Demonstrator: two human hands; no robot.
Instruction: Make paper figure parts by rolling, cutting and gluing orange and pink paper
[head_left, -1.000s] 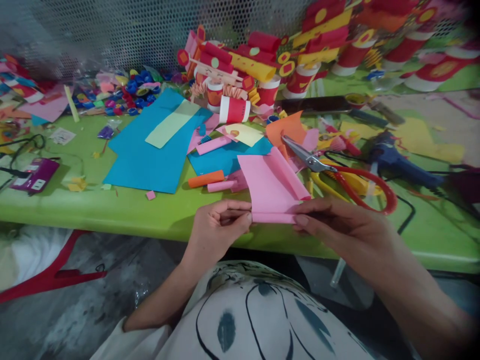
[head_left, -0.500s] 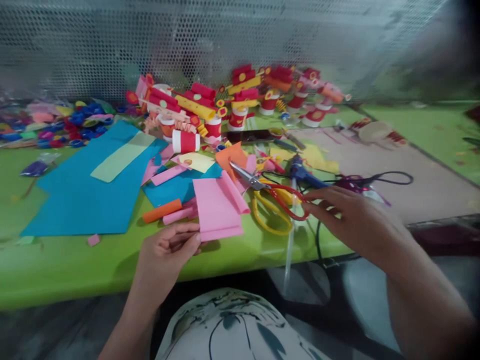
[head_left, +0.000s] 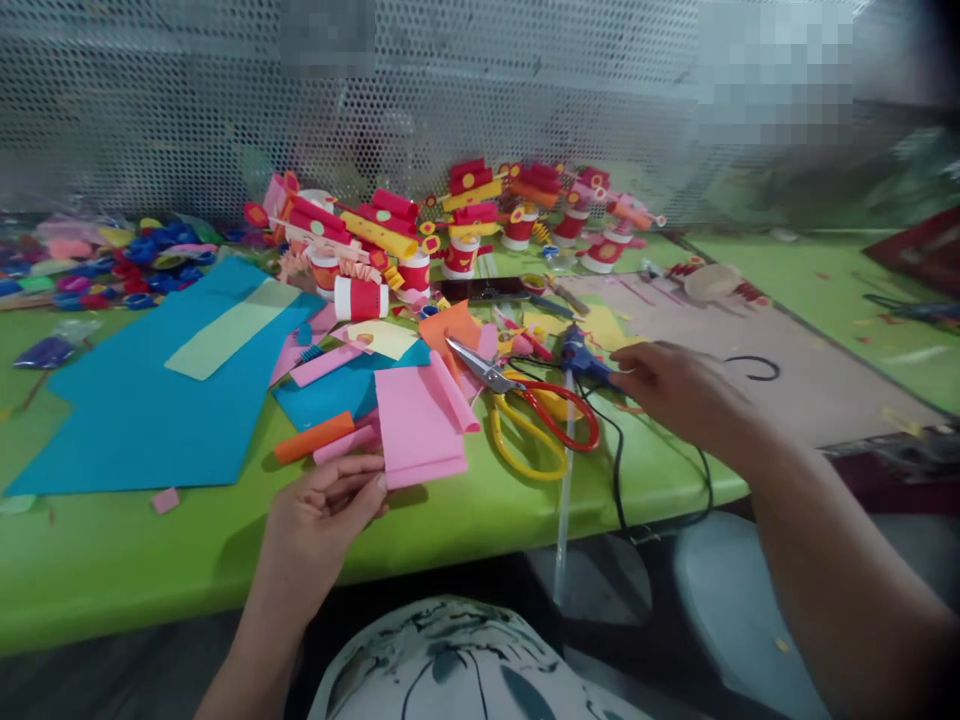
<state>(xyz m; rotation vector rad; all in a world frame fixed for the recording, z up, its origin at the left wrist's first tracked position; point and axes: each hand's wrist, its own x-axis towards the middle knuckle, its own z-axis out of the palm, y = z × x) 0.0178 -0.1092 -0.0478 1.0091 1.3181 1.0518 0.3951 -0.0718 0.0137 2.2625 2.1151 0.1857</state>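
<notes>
My left hand (head_left: 330, 515) pinches the lower left corner of a pink sheet of paper (head_left: 418, 415), with one folded strip along its near edge. My right hand (head_left: 675, 390) is closed round the handle end of a blue glue gun (head_left: 583, 358); the fingers hide part of it. Between the hands lie scissors (head_left: 499, 380) with one red and one yellow handle, blades slightly apart, pointing away to the left. A rolled pink paper (head_left: 456, 392) rests at the sheet's right side. Left of the sheet are an orange paper roll (head_left: 313, 438) and a pink one.
Blue sheets (head_left: 150, 400) with a pale green strip (head_left: 232, 330) cover the left of the green table (head_left: 465, 520). Several red-and-white cup models (head_left: 459, 258) stand at the back. A clear stick (head_left: 562, 530) overhangs the front edge; a black cord (head_left: 619, 470) hangs nearby. Brown board (head_left: 750, 350) lies right.
My right hand has moved from beside the scissors' red handle to the glue gun's handle. The black cord has shifted. My left hand still holds the pink paper.
</notes>
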